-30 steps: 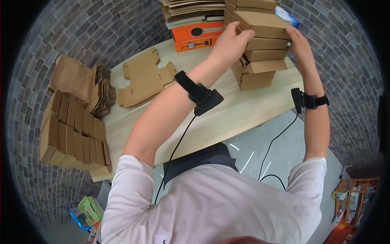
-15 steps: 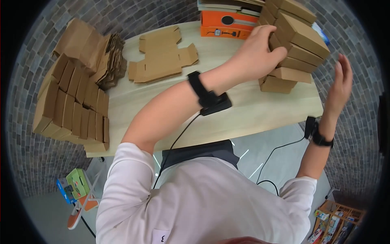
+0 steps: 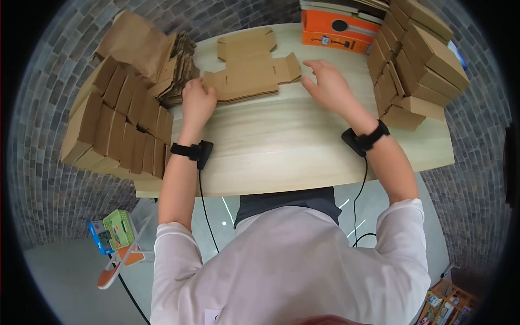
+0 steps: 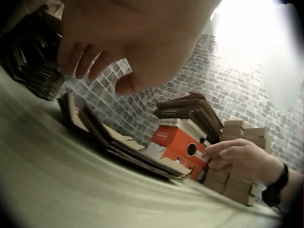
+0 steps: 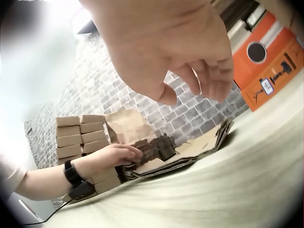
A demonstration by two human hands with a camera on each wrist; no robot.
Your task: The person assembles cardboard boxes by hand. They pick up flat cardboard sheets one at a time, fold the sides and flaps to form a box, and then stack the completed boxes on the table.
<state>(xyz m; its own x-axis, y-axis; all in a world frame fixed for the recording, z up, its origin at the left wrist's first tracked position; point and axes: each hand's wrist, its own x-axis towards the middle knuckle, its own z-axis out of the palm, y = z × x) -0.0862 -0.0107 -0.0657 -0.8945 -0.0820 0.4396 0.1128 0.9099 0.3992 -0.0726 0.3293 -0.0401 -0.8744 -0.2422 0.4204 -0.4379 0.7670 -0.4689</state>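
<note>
A flat, unfolded cardboard blank [image 3: 249,67] lies on the table, its flaps slightly raised. At its left end is my left hand [image 3: 198,103], fingers loosely bent; in the left wrist view the left hand [image 4: 128,42] hovers above the blank with nothing in it. My right hand [image 3: 331,89] is just off the blank's right flap, fingers relaxed and apart. The right wrist view shows the right hand [image 5: 175,52] empty over the blank [image 5: 190,154]. Whether the left fingertips touch the cardboard cannot be told.
Folded boxes [image 3: 116,119] are stacked at the left, beside upright folded cardboard [image 3: 176,67] and brown paper [image 3: 135,46]. More boxes [image 3: 422,67] are piled at the right. An orange box [image 3: 338,27] stands at the back. Cables run from both wrists.
Both hands have left the right box pile and moved left to either end of the flat blank. The head view has shifted to the right.
</note>
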